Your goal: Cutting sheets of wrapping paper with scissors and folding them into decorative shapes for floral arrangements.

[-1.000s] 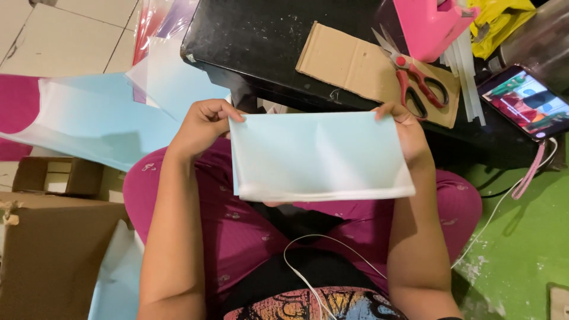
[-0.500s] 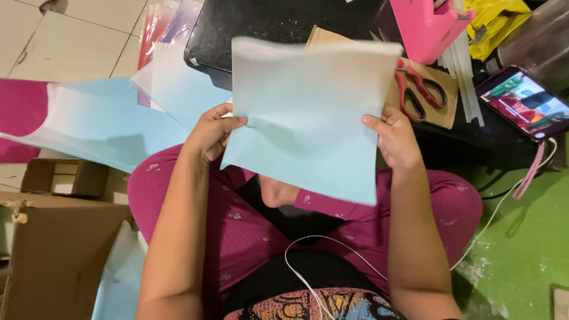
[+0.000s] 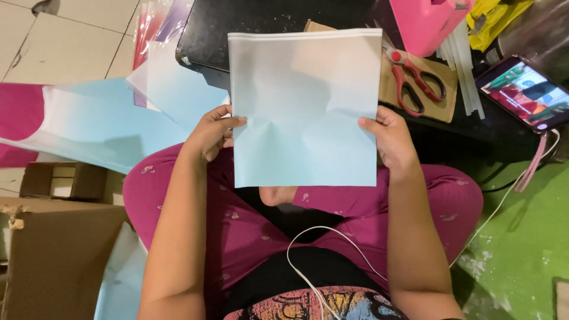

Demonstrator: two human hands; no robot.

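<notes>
I hold the pale blue sheet (image 3: 305, 106) upright above my lap, my left hand (image 3: 210, 133) pinching its left edge and my right hand (image 3: 391, 142) its right edge, its long axis rising toward the black table (image 3: 261, 18).

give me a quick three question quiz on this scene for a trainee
1. True or false: both hands hold the pale blue rectangular paper sheet.
2. Which tool lies on the brown cardboard piece: A red-handled scissors, B hammer, C stapler?
3. Which edge of the sheet does the left hand grip?

Key
1. True: the right hand grips the opposite edge.
2. A: the red-handled scissors.
3. The edge on the person's left, fingers over the front.
</notes>
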